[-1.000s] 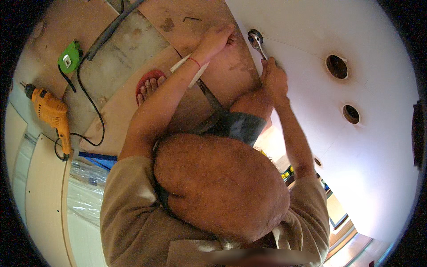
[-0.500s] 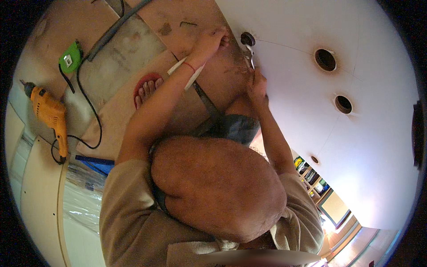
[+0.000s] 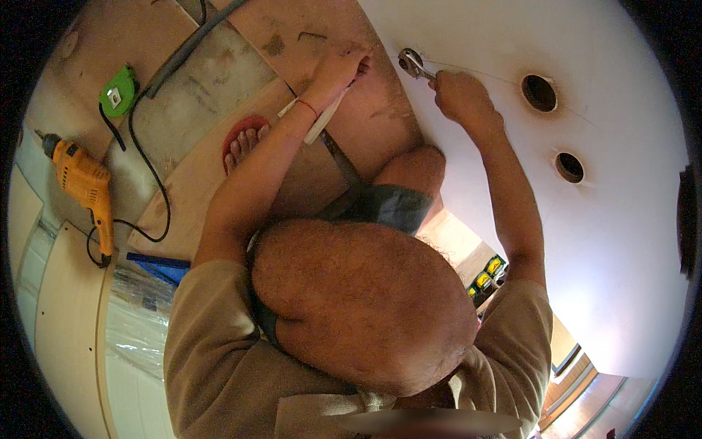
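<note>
My right hand [image 3: 468, 101] grips a silver metal hand tool [image 3: 414, 67], its kind hard to tell. The tool's tip is in a small round hole [image 3: 407, 55] near the left edge of the tall white panel [image 3: 468, 36]. My left hand [image 3: 349, 67] is low over the brown board [image 3: 384, 110], left of the panel edge. Its fingers are curled; whatever they hold, if anything, is hidden. Beneath my left wrist lies a pale strip [image 3: 322, 126].
Two larger holes with scorched rims, an upper hole [image 3: 540, 93] and a lower hole [image 3: 570, 167], pierce the panel. Left on the floor lie an orange corded drill [image 3: 82, 178], a green tape measure [image 3: 119, 92] and a blue triangular tool [image 3: 157, 268]. A grey tube [image 3: 194, 44] lies farther back.
My right hand has moved up and right onto the panel face, and the tool now points into the small hole from the right. The dark round piece there looks different. My left hand has barely moved.
</note>
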